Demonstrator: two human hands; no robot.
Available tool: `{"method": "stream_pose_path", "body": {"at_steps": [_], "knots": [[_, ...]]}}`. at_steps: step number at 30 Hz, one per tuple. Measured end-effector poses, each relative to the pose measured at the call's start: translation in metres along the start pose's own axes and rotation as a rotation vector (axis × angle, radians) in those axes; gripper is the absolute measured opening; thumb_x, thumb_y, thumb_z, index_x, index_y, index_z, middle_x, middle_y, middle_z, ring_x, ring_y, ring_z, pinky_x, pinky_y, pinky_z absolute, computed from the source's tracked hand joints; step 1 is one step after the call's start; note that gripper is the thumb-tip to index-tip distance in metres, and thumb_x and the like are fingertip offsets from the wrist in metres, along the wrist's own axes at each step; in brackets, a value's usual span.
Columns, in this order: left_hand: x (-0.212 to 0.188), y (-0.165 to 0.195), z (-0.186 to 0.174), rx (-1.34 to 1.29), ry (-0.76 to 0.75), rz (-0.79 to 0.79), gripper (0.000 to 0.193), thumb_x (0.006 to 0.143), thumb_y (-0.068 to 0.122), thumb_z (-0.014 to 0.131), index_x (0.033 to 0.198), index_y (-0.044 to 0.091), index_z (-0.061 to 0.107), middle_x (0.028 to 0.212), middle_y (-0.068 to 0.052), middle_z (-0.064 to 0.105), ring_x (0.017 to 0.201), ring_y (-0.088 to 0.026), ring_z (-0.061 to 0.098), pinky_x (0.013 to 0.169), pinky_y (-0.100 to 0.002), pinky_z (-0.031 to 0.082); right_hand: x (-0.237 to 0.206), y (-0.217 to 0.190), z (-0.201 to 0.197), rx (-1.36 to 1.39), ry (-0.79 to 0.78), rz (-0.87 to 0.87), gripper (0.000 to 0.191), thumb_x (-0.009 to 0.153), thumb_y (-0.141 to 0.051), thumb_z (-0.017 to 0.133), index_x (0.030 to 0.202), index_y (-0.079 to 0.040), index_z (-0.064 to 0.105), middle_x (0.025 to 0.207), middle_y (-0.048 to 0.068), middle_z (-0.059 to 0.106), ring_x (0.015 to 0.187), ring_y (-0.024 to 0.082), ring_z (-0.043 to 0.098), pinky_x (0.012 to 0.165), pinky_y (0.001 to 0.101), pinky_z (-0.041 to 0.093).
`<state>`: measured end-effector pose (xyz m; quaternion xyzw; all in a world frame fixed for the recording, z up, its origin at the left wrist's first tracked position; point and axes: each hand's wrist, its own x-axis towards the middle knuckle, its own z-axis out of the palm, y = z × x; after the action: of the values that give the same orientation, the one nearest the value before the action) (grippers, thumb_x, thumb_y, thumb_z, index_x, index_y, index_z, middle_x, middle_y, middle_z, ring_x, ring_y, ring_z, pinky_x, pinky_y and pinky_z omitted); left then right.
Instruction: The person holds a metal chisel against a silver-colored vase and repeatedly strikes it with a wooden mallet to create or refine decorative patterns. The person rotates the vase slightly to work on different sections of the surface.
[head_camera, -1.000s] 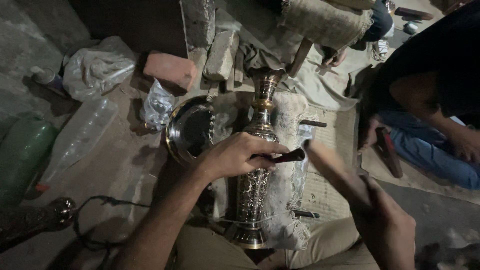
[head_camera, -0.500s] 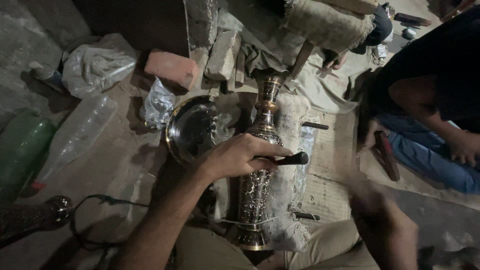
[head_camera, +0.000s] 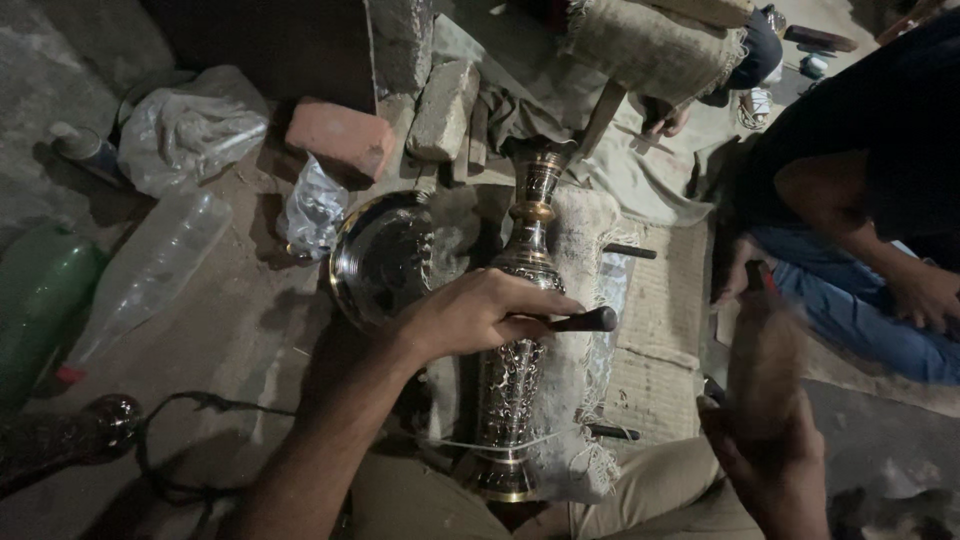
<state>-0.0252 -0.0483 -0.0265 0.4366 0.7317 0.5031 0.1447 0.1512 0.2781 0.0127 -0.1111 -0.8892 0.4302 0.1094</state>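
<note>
A tall engraved brass vase (head_camera: 520, 345) lies lengthwise on a frayed cloth pad (head_camera: 585, 300) in front of me. My left hand (head_camera: 470, 315) rests on the vase's middle and grips a thin dark metal punch (head_camera: 585, 321) that points right. My right hand (head_camera: 765, 450) is raised to the right of the vase, blurred by motion, and holds a blurred wooden-looking tool (head_camera: 760, 340) upright. The tool's head cannot be made out.
A shiny metal plate (head_camera: 380, 260) lies left of the vase. Bricks (head_camera: 340, 138), plastic bags (head_camera: 190, 125), a clear bottle (head_camera: 150, 275) and a green bottle (head_camera: 40, 300) lie at left. Another person in dark shirt and jeans (head_camera: 860, 190) sits at right.
My right hand swung down toward my lap and now is lifted again, blurred. The left hand keeps the punch on the vase almost unmoved.
</note>
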Motion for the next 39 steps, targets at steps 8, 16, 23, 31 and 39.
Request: {"method": "stream_pose_path", "body": {"at_steps": [8,16,23,31,39], "knots": [[-0.004,0.007,-0.004,-0.038,0.032,0.006,0.047,0.091,0.016,0.076,0.135,0.026,0.066,0.110,-0.001,0.080,0.093,-0.013,0.078,0.088,-0.034,0.063,-0.001,0.002,-0.002,-0.376,0.036,-0.045,0.062,0.076,-0.010,0.085,0.133,-0.004,0.061,0.110,0.021,0.075,0.101,0.028,0.075,0.085,0.0395,0.060],[-0.004,0.010,-0.003,-0.044,0.041,0.012,0.045,0.091,0.023,0.073,0.136,0.024,0.066,0.116,-0.001,0.079,0.094,-0.014,0.078,0.090,-0.034,0.063,0.007,-0.004,-0.014,-0.520,0.011,-0.159,0.056,0.076,-0.017,0.087,0.126,-0.006,0.065,0.102,0.019,0.075,0.093,0.028,0.076,0.078,0.0396,0.060],[0.001,0.015,0.004,0.021,0.090,-0.051,0.047,0.090,0.023,0.074,0.136,0.022,0.065,0.110,-0.001,0.079,0.090,-0.014,0.078,0.083,-0.033,0.064,0.001,0.017,-0.021,-0.184,0.004,-0.140,0.051,0.083,-0.012,0.081,0.129,-0.005,0.060,0.101,0.019,0.072,0.096,0.025,0.072,0.079,0.0364,0.059],[0.012,0.034,0.001,0.082,0.050,-0.033,0.042,0.088,0.018,0.074,0.130,0.020,0.070,0.112,-0.005,0.079,0.094,-0.019,0.080,0.087,-0.036,0.062,-0.006,0.026,0.001,-0.322,0.056,-0.144,0.060,0.082,-0.004,0.084,0.136,-0.006,0.057,0.108,0.017,0.071,0.102,0.026,0.073,0.083,0.0360,0.057],[0.015,0.042,-0.002,0.110,-0.035,-0.190,0.041,0.089,0.021,0.073,0.130,0.023,0.069,0.107,-0.003,0.081,0.091,-0.015,0.079,0.087,-0.035,0.061,-0.014,0.032,-0.003,0.310,0.069,0.017,0.080,0.084,-0.014,0.081,0.153,-0.008,0.040,0.116,0.013,0.068,0.092,0.022,0.072,0.070,0.0319,0.060]]}}
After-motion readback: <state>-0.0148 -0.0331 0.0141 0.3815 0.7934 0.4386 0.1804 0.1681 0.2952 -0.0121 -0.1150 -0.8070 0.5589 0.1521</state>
